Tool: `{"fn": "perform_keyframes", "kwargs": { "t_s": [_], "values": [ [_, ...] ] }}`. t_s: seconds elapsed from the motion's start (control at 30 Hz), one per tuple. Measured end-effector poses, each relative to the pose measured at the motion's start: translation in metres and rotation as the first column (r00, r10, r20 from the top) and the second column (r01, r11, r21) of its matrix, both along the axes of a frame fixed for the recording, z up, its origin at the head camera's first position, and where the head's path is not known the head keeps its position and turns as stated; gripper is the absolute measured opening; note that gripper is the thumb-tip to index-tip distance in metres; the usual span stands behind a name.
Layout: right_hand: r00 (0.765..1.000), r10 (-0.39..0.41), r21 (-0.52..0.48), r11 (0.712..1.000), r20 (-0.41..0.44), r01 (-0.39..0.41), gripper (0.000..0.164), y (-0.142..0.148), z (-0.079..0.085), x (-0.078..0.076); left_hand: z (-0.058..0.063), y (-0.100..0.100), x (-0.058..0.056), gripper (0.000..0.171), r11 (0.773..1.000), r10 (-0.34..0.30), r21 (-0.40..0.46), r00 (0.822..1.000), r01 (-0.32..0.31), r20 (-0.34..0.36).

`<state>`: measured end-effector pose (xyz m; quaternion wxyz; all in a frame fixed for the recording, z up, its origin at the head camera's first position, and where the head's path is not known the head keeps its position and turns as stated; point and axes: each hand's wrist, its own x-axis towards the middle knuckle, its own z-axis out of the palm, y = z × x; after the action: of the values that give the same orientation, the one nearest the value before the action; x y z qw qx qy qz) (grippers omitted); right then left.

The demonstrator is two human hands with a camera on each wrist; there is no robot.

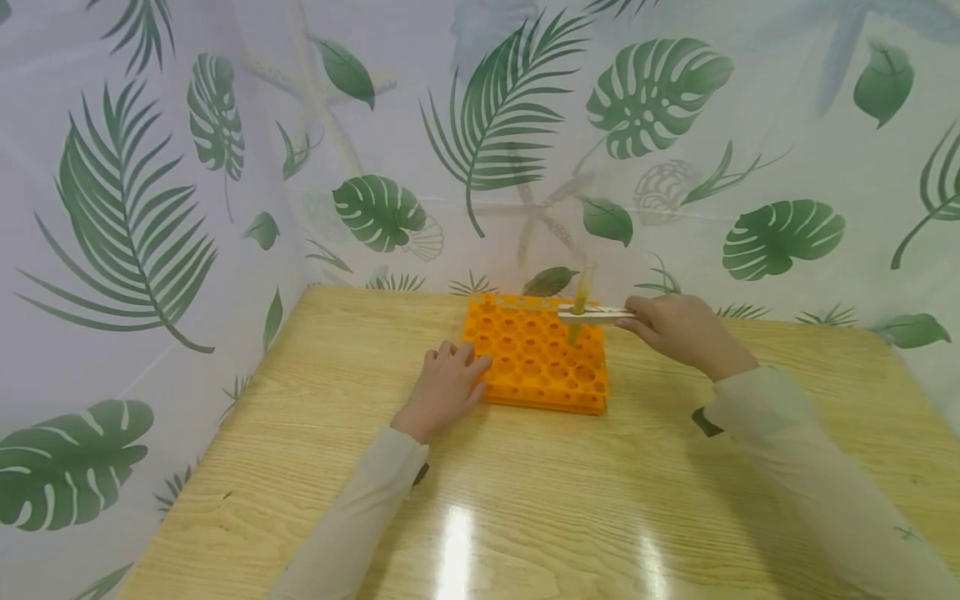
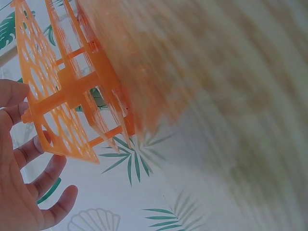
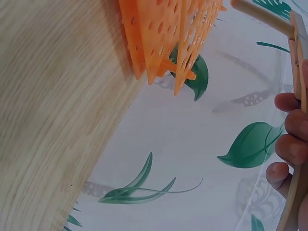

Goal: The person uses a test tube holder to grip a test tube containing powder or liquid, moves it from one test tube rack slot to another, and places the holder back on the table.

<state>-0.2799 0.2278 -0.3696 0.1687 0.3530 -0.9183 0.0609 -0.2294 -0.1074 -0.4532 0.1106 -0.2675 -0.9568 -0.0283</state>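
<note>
Leaf-print cloth [image 1: 288,221] is hung at 12 o'clock & on L side of table [image 1: 510,467]. L hand [image 1: 444,385] is placed at approx. 9 o'clock of orange rack [image 1: 543,357], which is stood on table; hand is half-opened, w/ fingers a bit bent and spread, and rack's edge is touched but not clasped. Tube [image 1: 582,296] w/ yellow liq. is held slightly tilted over rack's 1–2 o'clock part, lower end above holes. It is pinched by wooden clamp [image 1: 609,314], w/ handle pointed to 3 o'clock. Handle is firmly enclosed by R hand's [image 1: 678,329] curled fingers.
</note>
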Motion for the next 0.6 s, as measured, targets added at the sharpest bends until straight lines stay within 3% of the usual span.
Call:
{"fn": "perform_keyframes", "kwargs": {
  "t_s": [0.6],
  "values": [
    [0.999,0.048,-0.011,0.999,-0.025,-0.048,0.023,-0.020,0.001,-0.011,-0.004,-0.001,-0.002,0.020,1.000,-0.004,0.001,1.000,0.004,-0.013]
  ]
}}
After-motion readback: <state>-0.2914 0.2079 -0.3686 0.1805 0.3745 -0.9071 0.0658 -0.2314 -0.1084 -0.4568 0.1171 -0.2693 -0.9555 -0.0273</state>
